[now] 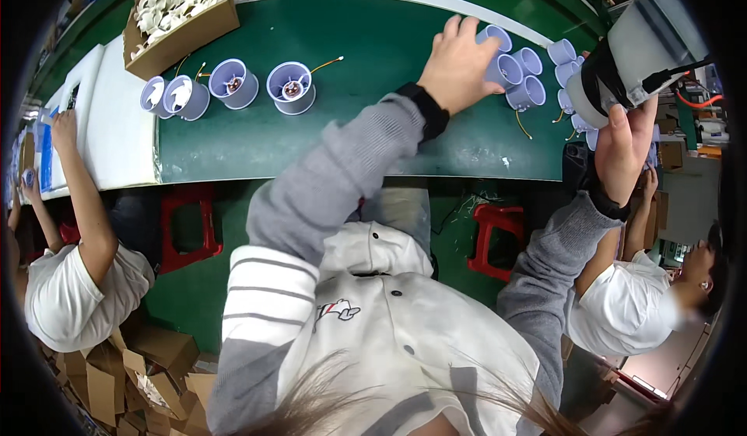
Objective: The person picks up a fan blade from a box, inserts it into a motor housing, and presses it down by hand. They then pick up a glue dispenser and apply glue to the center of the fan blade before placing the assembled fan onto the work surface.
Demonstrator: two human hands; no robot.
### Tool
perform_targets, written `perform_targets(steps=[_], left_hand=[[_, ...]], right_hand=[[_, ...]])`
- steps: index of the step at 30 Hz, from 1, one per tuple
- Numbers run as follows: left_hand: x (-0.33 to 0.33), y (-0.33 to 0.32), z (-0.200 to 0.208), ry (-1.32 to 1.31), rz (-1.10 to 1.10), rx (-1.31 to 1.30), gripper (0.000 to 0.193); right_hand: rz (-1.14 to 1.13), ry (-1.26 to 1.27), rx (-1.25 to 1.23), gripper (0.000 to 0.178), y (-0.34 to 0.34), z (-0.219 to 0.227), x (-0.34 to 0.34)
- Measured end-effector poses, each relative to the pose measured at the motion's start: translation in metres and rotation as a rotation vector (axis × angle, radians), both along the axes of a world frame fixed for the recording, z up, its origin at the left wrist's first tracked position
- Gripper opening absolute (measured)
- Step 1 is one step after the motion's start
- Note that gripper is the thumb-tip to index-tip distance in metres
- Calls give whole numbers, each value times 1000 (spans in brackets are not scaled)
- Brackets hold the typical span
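Observation:
My left hand [459, 64] reaches over the right part of the green table. Its thumb and a finger are around a lilac cup [507, 71], while the other fingers stretch past it. More lilac cups [530, 92] stand close by, one with a thin orange wire hanging out. At the right edge, my right hand [626, 144] is closed against a large whitish cylinder-shaped piece [642, 39] with a black band and a cable. My thumb lies on its lower part; the other fingers are partly hidden. What this piece is, I cannot make out.
Two lilac cups with copper-coloured parts inside [292, 90] and two with white pieces [187, 98] stand at the left. Behind them is a cardboard box [183, 35] of white parts. People work on both sides; red stools [498, 238] stand below the green table [366, 55].

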State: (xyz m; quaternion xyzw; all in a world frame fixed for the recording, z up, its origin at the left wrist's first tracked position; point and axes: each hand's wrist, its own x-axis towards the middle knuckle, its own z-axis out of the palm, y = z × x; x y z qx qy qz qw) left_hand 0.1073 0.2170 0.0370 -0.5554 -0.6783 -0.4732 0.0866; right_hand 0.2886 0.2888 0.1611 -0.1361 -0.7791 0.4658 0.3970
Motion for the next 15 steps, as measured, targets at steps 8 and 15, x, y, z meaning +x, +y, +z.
perform_targets(steps=[8,15], left_hand=[[1,73,-29,332,-192,-337,56],[-11,-30,-14,276,-116,-412,54]], right_hand=[[67,-33,35,75,-14,-11,8],[259,2,-152,81,-32,-20,-19]])
